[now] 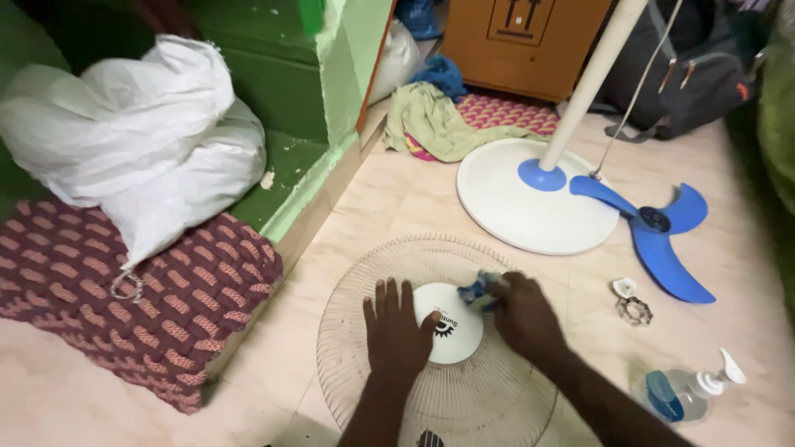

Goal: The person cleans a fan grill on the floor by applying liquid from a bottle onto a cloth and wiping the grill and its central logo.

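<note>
Fan guard grille [364, 273]: round wire part, lying flat on the pale tiled floor [381, 199], low centre of the head view. White round centre cap [460, 335] at the middle of the grille.

Left hand [396, 331]: palm down, fingers spread and flat, pressed on the grille wires and overlapping the left edge of the centre cap. Grip fully open, nothing enclosed.

Right hand [526, 319]: closed around a small blue cloth [480, 290], cloth bunched at the fingertips and touching the upper right edge of the centre cap. Grip shut tight on the cloth.

Surroundings:
- White round fan base [513, 207] beyond the grille, near but not touching it, with a blue collar [540, 175] and a white pole [592, 79] rising at a tilt to the upper right.
- Blue three-blade fan propeller [658, 236] flat on the floor, one blade lying over the right rim of the base.
- Small white cap and a toothed ring nut [633, 310] just right of the grille.
- Clear spray bottle [683, 393] with blue liquid, lying on its side at lower right.
- Maroon woven mat [166, 306] at left, carrying a white sack [141, 141].
- Green cloth [435, 124] crumpled at upper centre, in front of a brown cardboard box [522, 41].
- Dark bag [704, 74] at upper right.
</note>
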